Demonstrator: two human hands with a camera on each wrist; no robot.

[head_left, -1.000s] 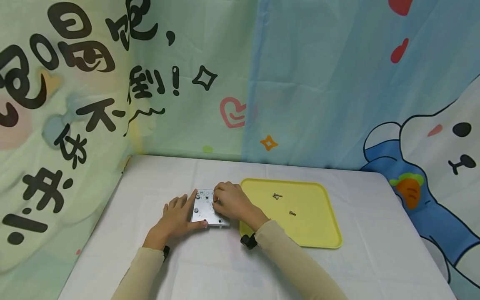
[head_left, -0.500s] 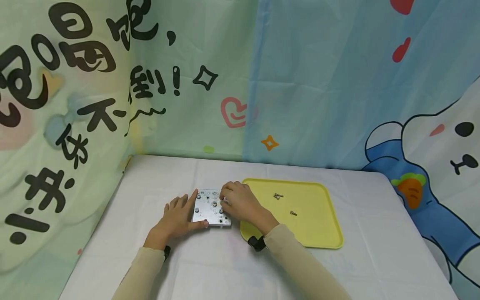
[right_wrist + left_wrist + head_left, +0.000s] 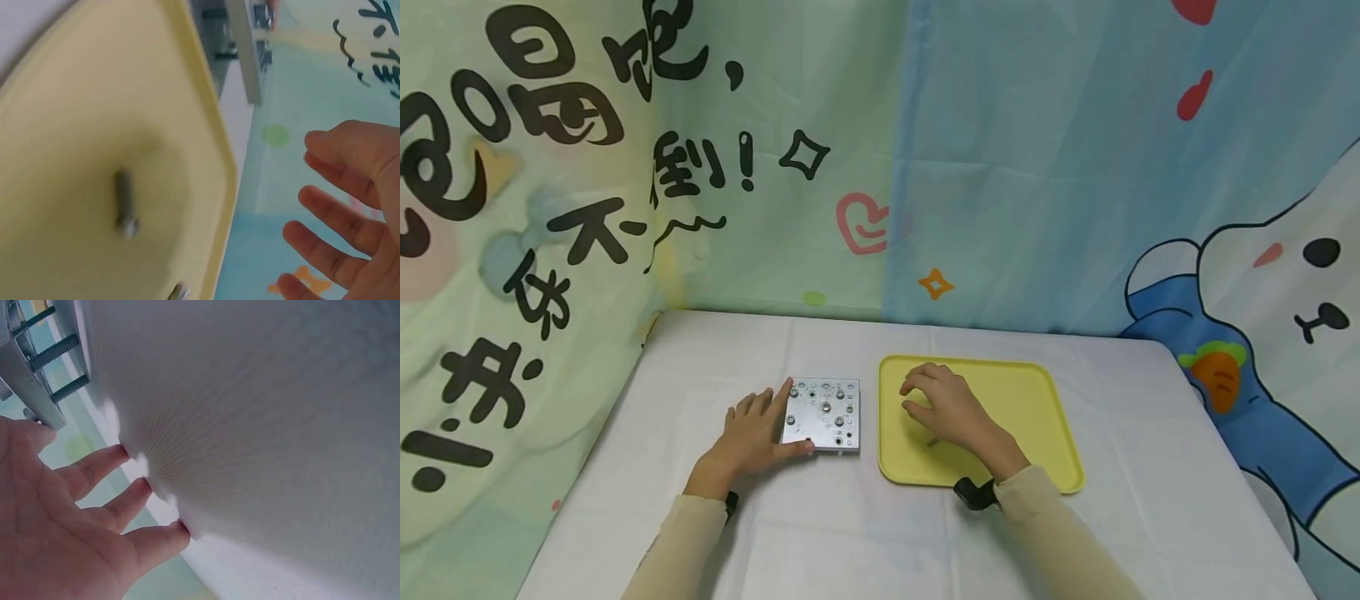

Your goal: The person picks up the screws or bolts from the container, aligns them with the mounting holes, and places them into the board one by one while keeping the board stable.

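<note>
A square metal plate [image 3: 820, 417] with several bolts and holes stands on the white table. In the left wrist view, threaded bolt ends [image 3: 55, 352] project below it. My left hand [image 3: 748, 433] rests along its left side, thumb at the front edge and index fingertip at the back corner. Its other fingertips press on the tablecloth. Above the yellow tray [image 3: 895, 462] hovers my right hand [image 3: 951, 408], fingers loosely bent, holding nothing. In the right wrist view a screw [image 3: 125, 203] lies in the tray, with part of a second screw [image 3: 179, 292] at the lower edge.
The white tablecloth [image 3: 850, 533] reaches back to a printed curtain [image 3: 1015, 167]. Another patterned curtain [image 3: 572, 350] runs down the left side. A narrow strip of cloth separates plate and tray.
My right hand has left the plate and moved right, over the tray, uncovering the plate's right side and covering the screws. My left hand stays in place.
</note>
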